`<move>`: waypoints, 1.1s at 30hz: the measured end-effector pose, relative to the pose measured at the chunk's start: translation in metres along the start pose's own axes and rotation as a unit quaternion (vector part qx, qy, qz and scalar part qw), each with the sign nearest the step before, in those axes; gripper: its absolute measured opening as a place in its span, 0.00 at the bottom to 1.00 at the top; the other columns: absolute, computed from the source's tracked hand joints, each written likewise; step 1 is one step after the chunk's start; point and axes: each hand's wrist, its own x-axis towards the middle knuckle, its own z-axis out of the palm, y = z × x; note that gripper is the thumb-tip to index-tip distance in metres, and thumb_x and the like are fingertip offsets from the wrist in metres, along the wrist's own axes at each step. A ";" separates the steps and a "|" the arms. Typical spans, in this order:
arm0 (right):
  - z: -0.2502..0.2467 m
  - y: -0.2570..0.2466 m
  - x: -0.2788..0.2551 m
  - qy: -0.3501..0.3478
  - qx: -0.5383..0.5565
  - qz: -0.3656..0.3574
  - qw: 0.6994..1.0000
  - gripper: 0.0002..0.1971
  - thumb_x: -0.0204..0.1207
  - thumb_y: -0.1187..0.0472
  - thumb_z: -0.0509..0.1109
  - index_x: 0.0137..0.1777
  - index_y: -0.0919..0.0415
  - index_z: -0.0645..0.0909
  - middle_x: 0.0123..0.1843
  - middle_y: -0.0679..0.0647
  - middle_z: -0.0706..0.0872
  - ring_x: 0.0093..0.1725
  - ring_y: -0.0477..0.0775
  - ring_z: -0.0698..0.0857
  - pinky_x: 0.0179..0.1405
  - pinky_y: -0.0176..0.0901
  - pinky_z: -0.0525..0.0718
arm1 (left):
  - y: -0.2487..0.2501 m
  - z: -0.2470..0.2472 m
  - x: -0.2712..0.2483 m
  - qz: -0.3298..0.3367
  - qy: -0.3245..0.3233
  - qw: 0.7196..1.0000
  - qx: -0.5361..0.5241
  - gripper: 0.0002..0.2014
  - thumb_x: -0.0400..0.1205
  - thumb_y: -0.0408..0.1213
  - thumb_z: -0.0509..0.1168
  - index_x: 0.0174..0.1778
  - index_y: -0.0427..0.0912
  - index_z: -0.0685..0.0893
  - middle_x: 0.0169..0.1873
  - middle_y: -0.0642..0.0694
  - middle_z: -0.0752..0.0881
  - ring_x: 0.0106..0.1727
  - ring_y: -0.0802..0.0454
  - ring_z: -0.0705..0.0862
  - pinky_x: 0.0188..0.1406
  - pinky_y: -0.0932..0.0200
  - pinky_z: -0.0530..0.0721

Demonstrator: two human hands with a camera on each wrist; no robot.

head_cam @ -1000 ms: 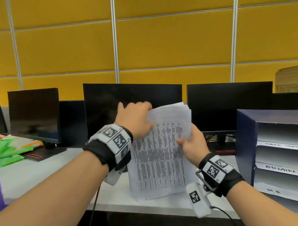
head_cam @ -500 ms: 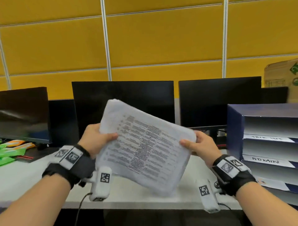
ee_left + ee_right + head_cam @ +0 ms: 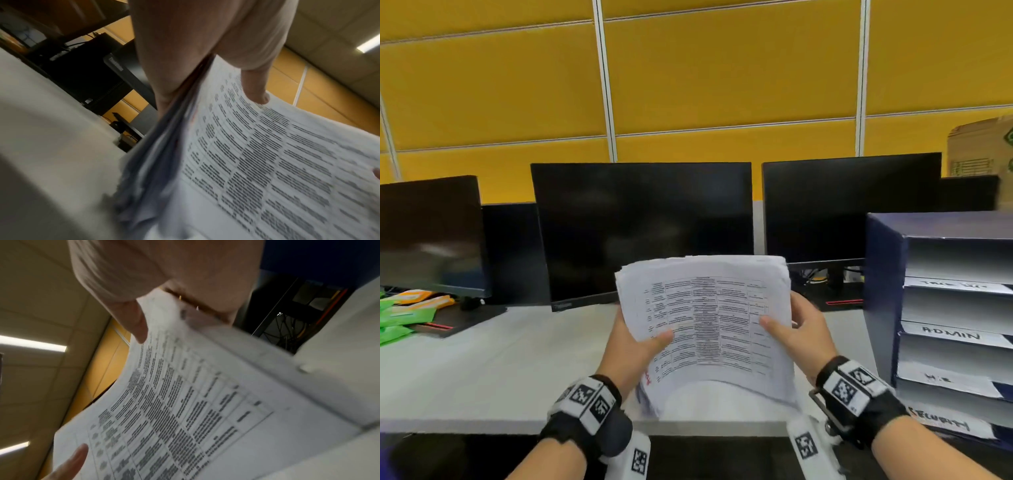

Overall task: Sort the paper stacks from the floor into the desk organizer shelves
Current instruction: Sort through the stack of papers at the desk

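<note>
Since half a second ago the paper stack (image 3: 709,318) has swung from a tilt to nearly square and sunk lower. Nearest, the left hand (image 3: 631,346) pinches its edge at 9 o'clock, thumb on the printed sheet, and the right hand (image 3: 803,334) pinches the edge at 3 o'clock likewise; each grip holds the stack above the white bench (image 3: 500,370). At 3 o'clock stands the blue desk organizer (image 3: 883,301), one shelf labelled ADMIN. Beyond, at 12 o'clock, dark monitors (image 3: 643,233) line the yellow wall (image 3: 722,75).
</note>
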 end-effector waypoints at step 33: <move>-0.004 -0.013 0.008 0.060 0.007 -0.031 0.998 0.19 0.71 0.67 0.76 0.60 0.56 0.78 0.52 0.52 0.88 0.51 0.52 0.88 0.47 0.49 0.88 | 0.019 -0.014 0.004 -0.015 0.067 0.998 -0.013 0.14 0.80 0.35 0.71 0.61 0.49 0.82 0.53 0.49 0.89 0.54 0.46 0.88 0.47 0.45 0.89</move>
